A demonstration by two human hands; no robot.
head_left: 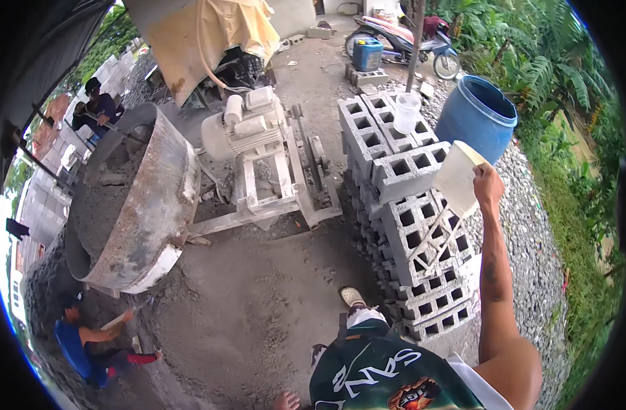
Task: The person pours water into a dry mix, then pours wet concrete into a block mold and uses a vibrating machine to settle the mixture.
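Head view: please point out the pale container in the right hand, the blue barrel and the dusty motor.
Pale container (456, 176): head view, on its visible side, left of the right hand (488, 184).
Blue barrel (472, 121): head view, on its outer wall.
Dusty motor (255, 134): head view, on its ribbed casing.

Concrete-block stack (405, 186), translucent pail (406, 115) on top

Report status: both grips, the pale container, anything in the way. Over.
Right grip: closed on pale container, at its edge. Left grip: mostly out of frame, state unclear. Close by: stacked concrete blocks, blue drum; whether touching, unclear.
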